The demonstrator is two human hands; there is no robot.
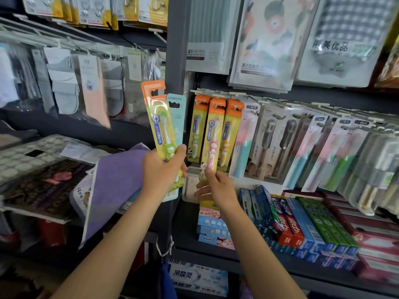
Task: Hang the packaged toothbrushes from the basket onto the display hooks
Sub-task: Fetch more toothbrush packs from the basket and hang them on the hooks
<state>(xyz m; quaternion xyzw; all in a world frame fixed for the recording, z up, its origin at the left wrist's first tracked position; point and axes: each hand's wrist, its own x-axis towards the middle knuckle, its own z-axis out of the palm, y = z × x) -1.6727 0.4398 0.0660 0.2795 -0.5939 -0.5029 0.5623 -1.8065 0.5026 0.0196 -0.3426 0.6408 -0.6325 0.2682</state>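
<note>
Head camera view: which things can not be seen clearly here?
- The basket: not in view.
- Pale blue card pack: mostly covered by the orange-and-yellow pack with the green toothbrush; both packs are held in the left hand.
- Hooks over the hanging orange packs: hidden by the card tops.
- Right hand fingertips pinch the pink toothbrush pack's bottom; whether it hangs on a hook is unclear.

Dark shelf [248, 258] at 5 o'clock: toothpaste boxes [302, 225] lying in rows, red, blue and green. Hooks [218, 94] on the back panel at 1 o'clock carry packaged toothbrushes [212, 134]. Left shelf [28, 209] at 9 o'clock: purple cloth [114, 184] and flat packs [38, 188].
</note>
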